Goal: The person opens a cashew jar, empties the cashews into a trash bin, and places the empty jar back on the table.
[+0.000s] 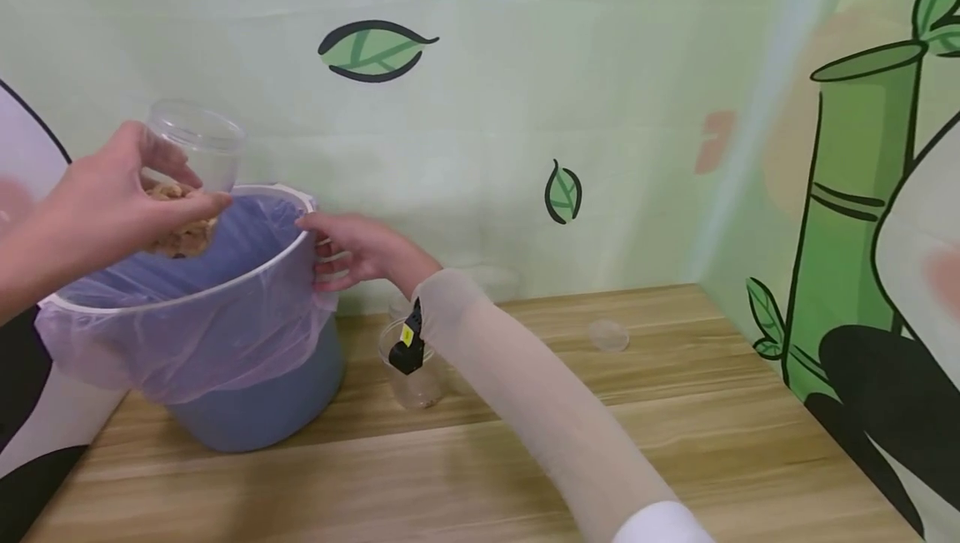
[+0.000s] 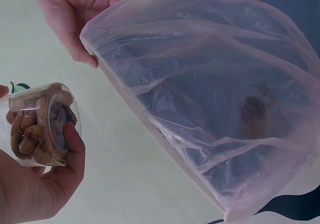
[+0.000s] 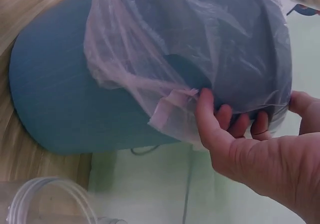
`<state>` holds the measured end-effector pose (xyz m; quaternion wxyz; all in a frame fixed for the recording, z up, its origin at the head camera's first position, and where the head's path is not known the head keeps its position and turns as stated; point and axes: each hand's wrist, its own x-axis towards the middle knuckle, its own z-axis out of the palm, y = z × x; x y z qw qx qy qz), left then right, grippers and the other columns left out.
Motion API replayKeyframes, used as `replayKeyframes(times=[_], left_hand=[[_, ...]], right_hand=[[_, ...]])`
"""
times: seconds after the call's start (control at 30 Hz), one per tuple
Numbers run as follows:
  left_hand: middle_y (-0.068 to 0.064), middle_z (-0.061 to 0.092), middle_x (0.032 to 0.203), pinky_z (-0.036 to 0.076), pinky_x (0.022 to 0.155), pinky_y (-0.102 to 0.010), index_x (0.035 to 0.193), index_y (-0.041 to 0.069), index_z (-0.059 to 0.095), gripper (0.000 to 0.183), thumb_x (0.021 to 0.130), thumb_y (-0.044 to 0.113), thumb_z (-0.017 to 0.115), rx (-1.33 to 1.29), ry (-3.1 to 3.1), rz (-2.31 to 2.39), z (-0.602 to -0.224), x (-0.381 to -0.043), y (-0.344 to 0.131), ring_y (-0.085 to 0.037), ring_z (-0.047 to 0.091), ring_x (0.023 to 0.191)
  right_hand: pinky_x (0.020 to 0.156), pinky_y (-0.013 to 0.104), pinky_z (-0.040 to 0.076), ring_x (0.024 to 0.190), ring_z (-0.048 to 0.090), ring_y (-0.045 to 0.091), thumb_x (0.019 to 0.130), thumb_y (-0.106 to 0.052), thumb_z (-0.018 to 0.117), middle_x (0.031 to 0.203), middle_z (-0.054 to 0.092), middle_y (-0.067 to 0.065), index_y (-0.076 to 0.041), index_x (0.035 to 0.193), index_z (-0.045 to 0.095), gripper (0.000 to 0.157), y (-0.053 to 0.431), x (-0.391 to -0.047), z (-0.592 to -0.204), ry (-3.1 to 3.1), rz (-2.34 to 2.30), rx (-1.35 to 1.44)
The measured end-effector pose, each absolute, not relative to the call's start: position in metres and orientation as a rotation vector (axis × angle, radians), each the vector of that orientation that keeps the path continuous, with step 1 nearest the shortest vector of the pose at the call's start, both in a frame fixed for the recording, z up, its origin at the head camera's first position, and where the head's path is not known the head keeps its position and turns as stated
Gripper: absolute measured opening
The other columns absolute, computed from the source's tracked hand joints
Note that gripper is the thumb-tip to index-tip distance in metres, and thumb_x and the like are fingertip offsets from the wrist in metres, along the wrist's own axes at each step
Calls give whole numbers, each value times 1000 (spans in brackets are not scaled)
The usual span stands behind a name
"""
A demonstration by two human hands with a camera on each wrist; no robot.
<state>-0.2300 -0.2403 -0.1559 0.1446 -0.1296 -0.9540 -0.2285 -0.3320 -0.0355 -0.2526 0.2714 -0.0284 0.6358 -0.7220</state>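
My left hand (image 1: 112,193) grips a clear plastic jar (image 1: 198,143) above the bin's left part. Brown, curved nut-like pieces (image 2: 37,129) fill the jar's lower part. My right hand (image 1: 360,251) holds the right side of the rim of a blue trash bin (image 1: 255,414). Its thumb is at the rim, while the fingers (image 3: 206,116) bend against the outside, over the bin's thin pink plastic liner (image 3: 117,54). A brown patch (image 2: 252,116) shows inside the bin in the left wrist view.
A second clear jar (image 1: 416,389) stands on the wooden table (image 1: 360,476) right of the bin, partly behind my right wrist. A clear round lid (image 1: 609,335) lies farther right. A printed cloth backdrop (image 1: 480,110) rises directly behind the table.
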Motion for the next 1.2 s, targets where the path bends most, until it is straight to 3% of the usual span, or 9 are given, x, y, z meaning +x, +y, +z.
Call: replayKeyframes(times=[0.27, 0.33, 0.47, 0.57, 0.67, 0.73, 0.97, 1.1, 1.2], left_hand=[[-26, 51, 127, 43, 57, -28, 133, -6, 36, 77, 92, 50, 70, -362, -2713, -690, -156, -238, -245, -52, 57, 108], [-25, 51, 128, 43, 58, -28, 134, -6, 35, 77, 92, 49, 69, -364, -2712, -690, -156, -241, -245, -52, 56, 109], [-25, 49, 130, 49, 66, -43, 137, -7, 32, 80, 93, 49, 68, -359, -2726, -683, -155, -244, -243, -54, 52, 113], [-27, 48, 128, 50, 68, -52, 138, -8, 30, 81, 93, 48, 68, -363, -2728, -672, -156, -244, -241, -55, 52, 112], [-28, 49, 127, 49, 62, -41, 137, -8, 31, 80, 93, 46, 69, -365, -2725, -665, -155, -246, -238, -54, 53, 109], [-30, 48, 127, 49, 61, -40, 138, -9, 30, 81, 93, 45, 70, -375, -2725, -671, -155, -247, -238, -53, 53, 107], [-31, 47, 125, 51, 60, -40, 137, -9, 31, 80, 92, 44, 70, -381, -2720, -663, -156, -249, -241, -53, 53, 105], [-31, 48, 125, 50, 68, -53, 134, -9, 33, 79, 91, 46, 70, -372, -2726, -640, -157, -250, -242, -52, 53, 105], [-30, 51, 124, 52, 66, -50, 134, -8, 34, 80, 90, 47, 72, -365, -2741, -618, -157, -251, -246, -50, 58, 102]], right_hand=[[90, 49, 57, 92, 62, 27, 97, -34, 67, 104, 61, 11, -3, 112, 59, 36, -36, -331, -253, 1803, -1903, -103], [85, 44, 58, 88, 63, 25, 95, -37, 69, 99, 62, 9, -4, 106, 61, 36, -35, -331, -253, 1856, -1874, -95], [72, 35, 54, 75, 59, 20, 93, -44, 72, 85, 58, 4, -7, 87, 59, 39, -33, -332, -252, 1963, -1802, -86], [75, 36, 56, 75, 62, 20, 92, -47, 72, 84, 61, 4, -6, 86, 62, 42, -32, -332, -252, 1975, -1782, -99], [84, 43, 59, 85, 68, 23, 93, -47, 72, 93, 69, 8, -3, 97, 69, 43, -30, -332, -253, 1959, -1795, -109], [86, 45, 59, 88, 69, 25, 93, -46, 71, 95, 70, 11, -1, 100, 69, 45, -29, -332, -255, 1948, -1811, -120], [82, 45, 60, 85, 70, 26, 95, -45, 68, 94, 69, 13, 1, 99, 68, 46, -33, -332, -264, 1974, -1880, -213], [78, 45, 61, 84, 71, 27, 96, -47, 66, 91, 69, 12, 0, 94, 68, 47, -36, -332, -270, 2015, -1902, -239], [77, 45, 61, 85, 70, 29, 95, -47, 67, 89, 67, 12, 0, 91, 67, 47, -38, -332, -273, 2008, -1926, -242]])
